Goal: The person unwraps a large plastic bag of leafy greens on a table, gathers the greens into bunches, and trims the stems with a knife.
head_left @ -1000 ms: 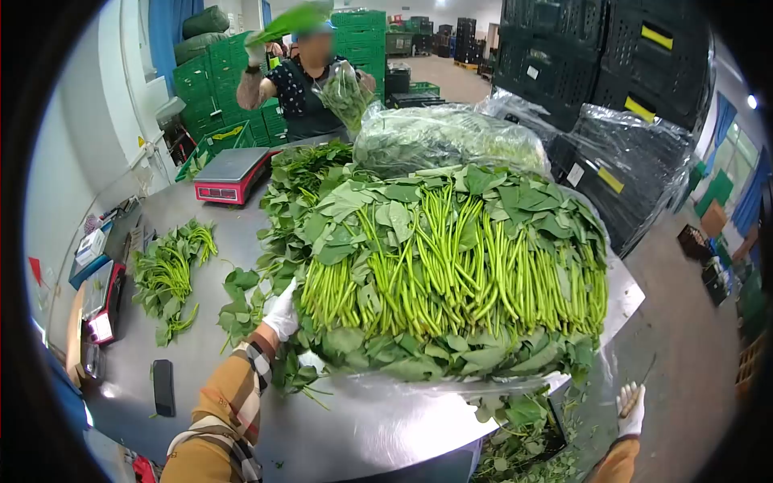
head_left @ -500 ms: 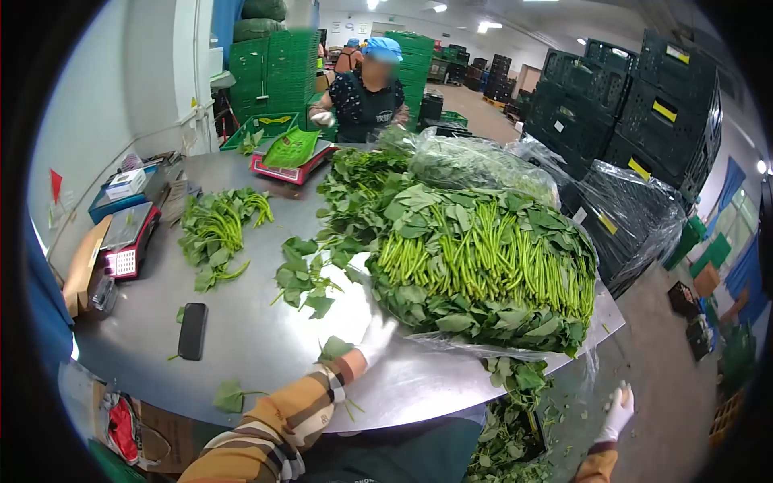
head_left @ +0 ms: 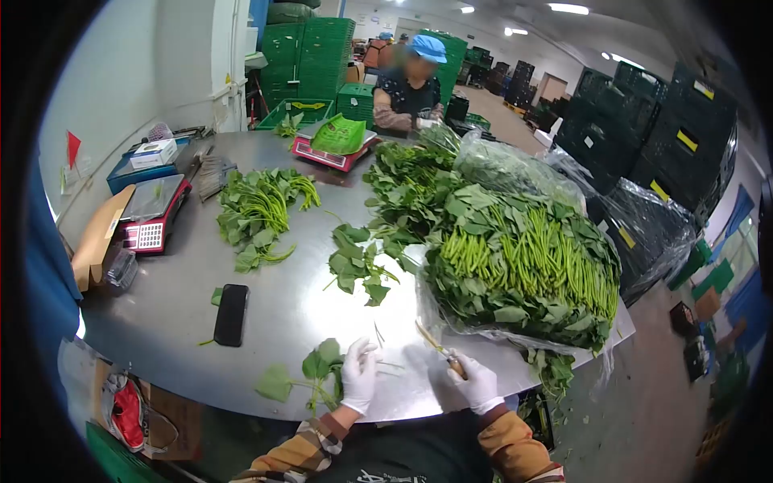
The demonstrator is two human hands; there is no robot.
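Observation:
My left hand (head_left: 360, 376), in a white glove, is just above the near edge of the metal table with its fingers curled; what they hold, if anything, is hidden. Loose leafy sprigs (head_left: 319, 366) lie right beside it, and a few thin stems show near the fingertips. My right hand (head_left: 477, 384), gloved too, grips the wooden handle of a slim knife (head_left: 456, 366), its narrow blade pointing up and left. Beyond it sits a big pile of leafy greens (head_left: 523, 258), stems packed side by side, on clear plastic.
On the metal table (head_left: 177, 322) are a black phone (head_left: 232, 315), a smaller bunch of greens (head_left: 262, 209), a left scale (head_left: 153, 217) and a red scale (head_left: 334, 153) bearing a green bag. A co-worker (head_left: 411, 88) stands across. Dark crates (head_left: 604, 121) are stacked at right.
My left hand has drawn back from the pile toward the near edge. My right hand has come up from beside the table to above it, with the knife now visible. The view has shifted.

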